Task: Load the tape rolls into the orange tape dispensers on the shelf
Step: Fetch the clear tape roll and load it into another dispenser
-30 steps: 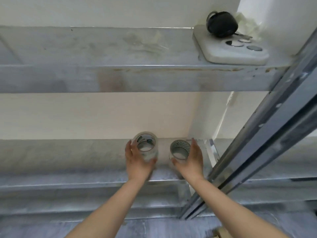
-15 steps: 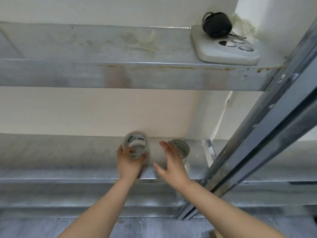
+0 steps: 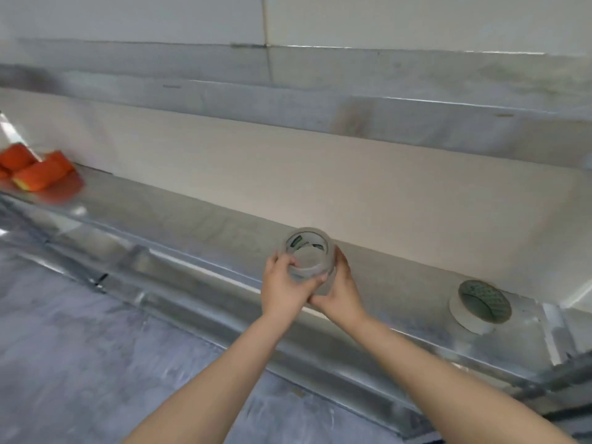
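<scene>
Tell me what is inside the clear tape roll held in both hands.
The clear tape roll has a pale core with green print. Its hollow looks empty. The left hand and right hand cover its lower side.

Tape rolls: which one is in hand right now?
The clear roll, gripped by both the left hand and right hand above the shelf. The white roll sits alone on the shelf, far right, untouched.

green print on tape rolls (image 3: 307,253), unreadable
</scene>
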`<act>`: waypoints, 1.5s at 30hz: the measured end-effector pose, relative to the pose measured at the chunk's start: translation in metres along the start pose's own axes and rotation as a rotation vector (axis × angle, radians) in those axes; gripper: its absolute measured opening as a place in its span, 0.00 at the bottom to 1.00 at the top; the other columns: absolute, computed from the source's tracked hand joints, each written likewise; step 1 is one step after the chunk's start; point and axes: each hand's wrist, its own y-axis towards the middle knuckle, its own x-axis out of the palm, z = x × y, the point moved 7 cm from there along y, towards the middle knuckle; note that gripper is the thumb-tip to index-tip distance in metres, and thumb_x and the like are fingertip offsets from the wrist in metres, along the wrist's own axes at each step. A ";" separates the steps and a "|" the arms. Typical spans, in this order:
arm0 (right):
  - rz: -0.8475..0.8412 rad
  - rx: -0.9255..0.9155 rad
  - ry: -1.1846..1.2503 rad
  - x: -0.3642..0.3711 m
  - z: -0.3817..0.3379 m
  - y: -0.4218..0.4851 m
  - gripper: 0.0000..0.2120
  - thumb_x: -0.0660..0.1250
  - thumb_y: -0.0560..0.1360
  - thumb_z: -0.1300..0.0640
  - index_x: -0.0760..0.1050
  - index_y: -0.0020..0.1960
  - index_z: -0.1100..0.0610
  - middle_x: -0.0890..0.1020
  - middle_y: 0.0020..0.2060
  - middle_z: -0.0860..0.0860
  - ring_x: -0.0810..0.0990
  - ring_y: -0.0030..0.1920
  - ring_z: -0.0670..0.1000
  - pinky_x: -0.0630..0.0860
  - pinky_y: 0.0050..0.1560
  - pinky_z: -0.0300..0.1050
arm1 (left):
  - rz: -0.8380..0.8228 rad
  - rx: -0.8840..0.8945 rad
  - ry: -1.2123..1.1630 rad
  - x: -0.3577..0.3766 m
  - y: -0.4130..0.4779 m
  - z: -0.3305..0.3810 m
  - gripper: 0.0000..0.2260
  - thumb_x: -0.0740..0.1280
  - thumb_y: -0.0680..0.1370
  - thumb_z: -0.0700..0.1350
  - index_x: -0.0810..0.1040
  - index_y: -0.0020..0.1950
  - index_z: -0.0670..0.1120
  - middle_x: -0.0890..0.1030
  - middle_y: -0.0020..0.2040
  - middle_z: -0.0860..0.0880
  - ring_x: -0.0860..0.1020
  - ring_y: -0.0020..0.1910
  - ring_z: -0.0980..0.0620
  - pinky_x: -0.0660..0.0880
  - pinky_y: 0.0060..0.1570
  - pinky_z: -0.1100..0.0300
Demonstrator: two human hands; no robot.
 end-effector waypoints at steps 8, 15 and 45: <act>-0.094 -0.026 0.055 0.122 -0.051 0.016 0.45 0.78 0.60 0.57 0.58 0.71 0.60 0.70 0.67 0.57 0.70 0.67 0.54 0.68 0.67 0.52 | 0.099 -0.045 0.021 -0.103 0.021 -0.070 0.19 0.78 0.61 0.53 0.70 0.39 0.50 0.71 0.49 0.52 0.74 0.43 0.53 0.66 0.36 0.62; -0.150 -0.107 0.095 0.232 -0.096 0.020 0.38 0.76 0.56 0.48 0.66 0.63 0.49 0.74 0.55 0.43 0.73 0.57 0.43 0.65 0.51 0.22 | 0.081 -0.061 -0.034 -0.198 0.042 -0.144 0.16 0.77 0.63 0.53 0.72 0.41 0.52 0.71 0.52 0.59 0.73 0.48 0.60 0.65 0.39 0.76; -0.498 -0.204 0.254 0.581 -0.208 0.205 0.35 0.75 0.54 0.50 0.69 0.60 0.42 0.78 0.54 0.40 0.77 0.54 0.35 0.73 0.53 0.31 | 0.529 -0.211 -0.364 -0.449 0.247 -0.318 0.33 0.78 0.56 0.54 0.73 0.59 0.60 0.78 0.59 0.58 0.75 0.61 0.61 0.68 0.55 0.72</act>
